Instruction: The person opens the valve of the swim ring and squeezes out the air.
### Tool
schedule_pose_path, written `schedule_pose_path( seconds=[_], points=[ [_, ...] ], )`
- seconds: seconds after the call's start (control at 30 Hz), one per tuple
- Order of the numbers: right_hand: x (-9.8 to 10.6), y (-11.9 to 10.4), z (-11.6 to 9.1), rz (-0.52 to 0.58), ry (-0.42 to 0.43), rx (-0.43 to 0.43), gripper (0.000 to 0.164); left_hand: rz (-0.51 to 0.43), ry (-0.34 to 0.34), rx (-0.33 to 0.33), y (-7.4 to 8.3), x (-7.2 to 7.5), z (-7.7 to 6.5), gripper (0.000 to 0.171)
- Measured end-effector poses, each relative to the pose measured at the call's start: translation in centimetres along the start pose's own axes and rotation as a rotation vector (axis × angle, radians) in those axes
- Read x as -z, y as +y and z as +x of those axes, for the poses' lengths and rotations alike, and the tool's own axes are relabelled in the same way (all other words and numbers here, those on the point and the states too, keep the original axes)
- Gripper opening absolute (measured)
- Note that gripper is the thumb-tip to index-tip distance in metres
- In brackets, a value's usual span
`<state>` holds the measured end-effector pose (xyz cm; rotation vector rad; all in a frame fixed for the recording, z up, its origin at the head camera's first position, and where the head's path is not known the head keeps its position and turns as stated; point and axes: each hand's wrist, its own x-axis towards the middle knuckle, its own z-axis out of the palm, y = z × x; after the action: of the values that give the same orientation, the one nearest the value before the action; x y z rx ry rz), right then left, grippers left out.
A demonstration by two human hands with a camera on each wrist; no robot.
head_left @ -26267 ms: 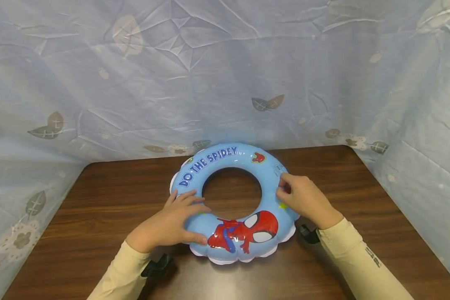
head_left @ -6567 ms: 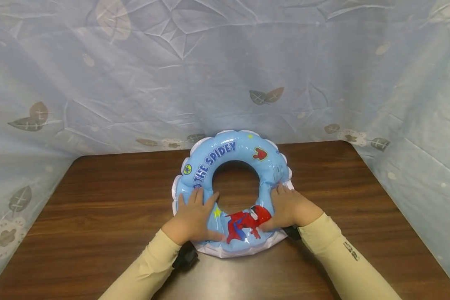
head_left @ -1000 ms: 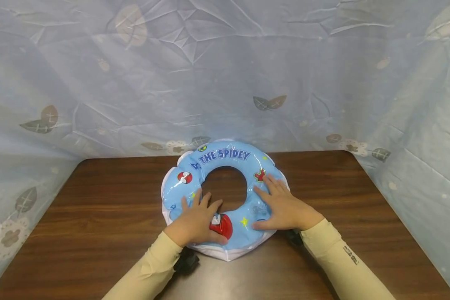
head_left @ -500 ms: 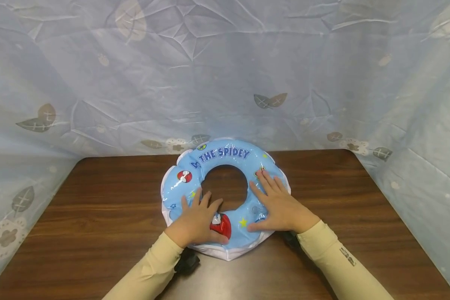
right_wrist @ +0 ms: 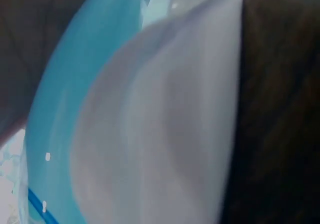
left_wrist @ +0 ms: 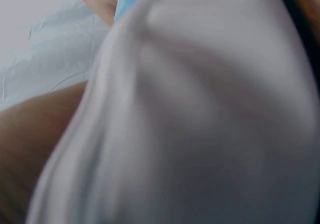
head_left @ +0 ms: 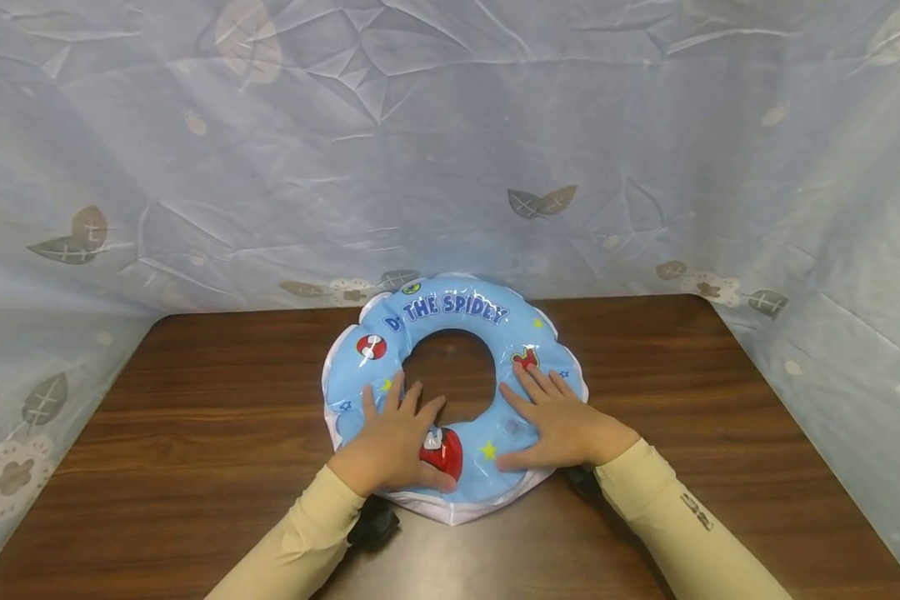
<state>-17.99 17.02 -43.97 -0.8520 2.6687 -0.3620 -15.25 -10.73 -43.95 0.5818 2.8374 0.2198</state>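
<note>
A light blue inflatable swim ring (head_left: 342,382) lies on the table, printed with "THE SPIDEY" lettering, stars and red figures. Its white seam edge looks puckered. My left hand (head_left: 393,443) rests on the near left part, fingers spread, thumb by a red printed figure it partly covers. On the near right part lies my right hand (head_left: 564,422), fingers likewise spread. Blurred white underside (left_wrist: 200,109) of the ring fills most of the left wrist view. In the right wrist view its white edge (right_wrist: 155,129) and blue side show close up.
The ring sits on a dark brown wood-grain table (head_left: 217,400). A pale blue-grey leaf-patterned curtain (head_left: 435,150) hangs behind the table and along both sides. A black wrist device (head_left: 375,523) is under the left wrist.
Since the oldest frame, the ring has turned clockwise and looks softer, and the right hand has gone from curled fingers to spread. In the last half second the right hand has shifted slightly nearer.
</note>
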Motion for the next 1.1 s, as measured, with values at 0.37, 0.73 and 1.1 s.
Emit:
schedule_pose_path(
  seconds=[0.37,0.73,1.1],
  points=[
    [-0.1,0.0,0.3,-0.015,-0.01,0.002,0.113,0.009,-0.035,0.021,0.1,0.1,0.0,0.118],
    [-0.2,-0.3,0.1,-0.01,0.016,-0.005,0.113,-0.071,-0.071,-0.022,-0.7,0.6,-0.3,0.115],
    [-0.1,-1.1,0.3,-0.01,0.055,0.098,0.102,-0.05,-0.062,-0.053,-0.8,0.6,-0.2,0.115]
  ],
)
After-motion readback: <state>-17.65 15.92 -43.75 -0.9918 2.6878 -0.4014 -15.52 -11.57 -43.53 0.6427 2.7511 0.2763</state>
